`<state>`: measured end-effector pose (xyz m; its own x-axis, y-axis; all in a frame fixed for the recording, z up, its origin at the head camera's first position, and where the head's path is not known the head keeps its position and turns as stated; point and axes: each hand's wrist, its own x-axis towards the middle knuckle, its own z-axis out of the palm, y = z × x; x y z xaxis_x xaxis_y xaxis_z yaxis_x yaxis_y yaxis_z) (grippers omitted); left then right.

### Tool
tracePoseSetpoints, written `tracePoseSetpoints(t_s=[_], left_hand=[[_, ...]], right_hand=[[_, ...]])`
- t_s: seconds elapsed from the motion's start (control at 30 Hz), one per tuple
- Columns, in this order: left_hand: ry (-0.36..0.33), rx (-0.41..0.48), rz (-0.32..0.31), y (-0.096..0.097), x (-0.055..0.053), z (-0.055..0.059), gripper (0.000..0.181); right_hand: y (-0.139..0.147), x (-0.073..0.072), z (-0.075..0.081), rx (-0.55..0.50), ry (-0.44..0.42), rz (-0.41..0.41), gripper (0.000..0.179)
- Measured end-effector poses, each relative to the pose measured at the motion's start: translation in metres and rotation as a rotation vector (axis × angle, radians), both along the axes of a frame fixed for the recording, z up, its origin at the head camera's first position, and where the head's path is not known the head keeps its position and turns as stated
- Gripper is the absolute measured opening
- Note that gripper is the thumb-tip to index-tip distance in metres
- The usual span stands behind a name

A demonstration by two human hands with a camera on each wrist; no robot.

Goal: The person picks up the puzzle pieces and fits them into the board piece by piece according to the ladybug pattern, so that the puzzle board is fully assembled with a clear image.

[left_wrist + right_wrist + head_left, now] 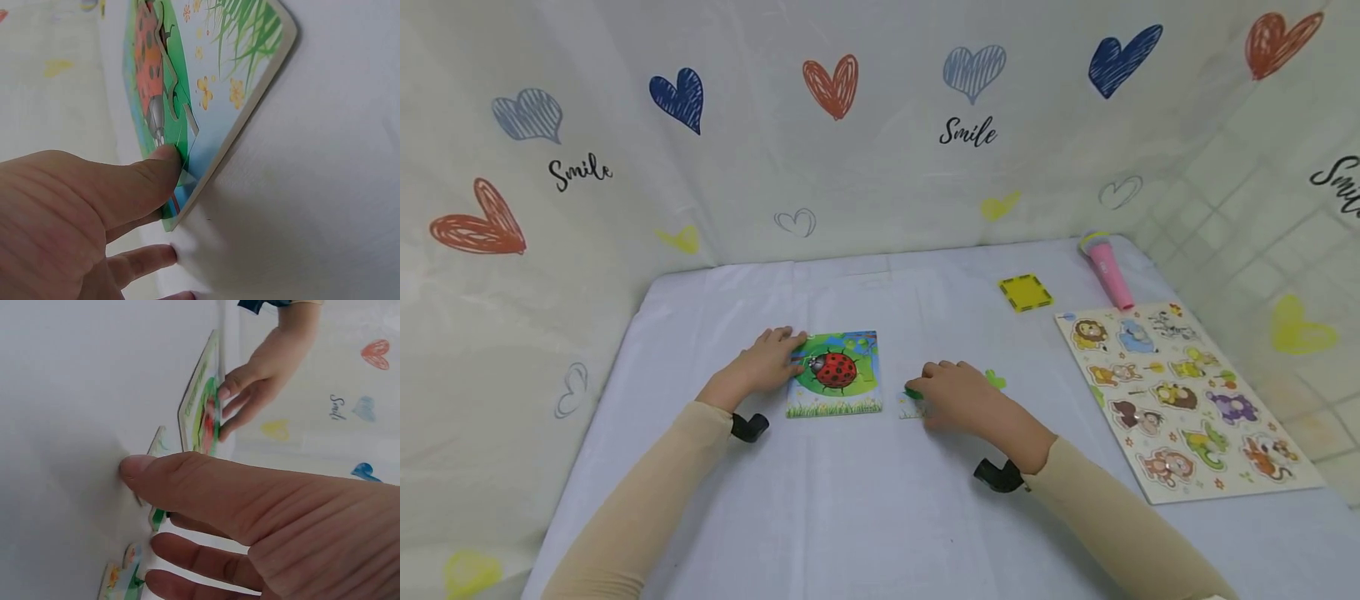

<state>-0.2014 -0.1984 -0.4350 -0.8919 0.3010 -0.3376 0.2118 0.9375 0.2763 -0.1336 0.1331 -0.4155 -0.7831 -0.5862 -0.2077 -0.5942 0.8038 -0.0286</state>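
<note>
A square ladybug jigsaw puzzle (835,375) lies flat on the white-covered table, a small gap showing in its picture. At its left edge is my left hand (767,362), thumb resting on a corner of the board in the left wrist view, other fingers spread out past it. To the right of the board my right hand (958,396) has its thumb and fingers around a small green and white puzzle piece (912,406), partly hidden under the hand. In the right wrist view the thumb covers much of that piece. Beyond this hand lies a green piece (996,379).
On the right lies a large animal peg board (1180,400). A pink toy microphone (1108,271) stands at the back right, its end near the board. A yellow square frame piece (1026,292) lies left of it. A heart-printed curtain (887,167) hangs behind the table.
</note>
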Motion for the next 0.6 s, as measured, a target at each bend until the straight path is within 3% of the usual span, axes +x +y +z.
tracePoseSetpoints(t_s=[0.3, 0.6], left_hand=[[-0.011, -0.003, -0.004, -0.001, 0.0, 0.002, 0.068], [-0.018, -0.005, 0.002, -0.001, -0.002, 0.0, 0.068]], right_hand=[[0.003, 0.001, -0.007, -0.102, -0.001, -0.011, 0.052], [0.004, 0.0, -0.013, -0.141, 0.009, 0.001, 0.048]])
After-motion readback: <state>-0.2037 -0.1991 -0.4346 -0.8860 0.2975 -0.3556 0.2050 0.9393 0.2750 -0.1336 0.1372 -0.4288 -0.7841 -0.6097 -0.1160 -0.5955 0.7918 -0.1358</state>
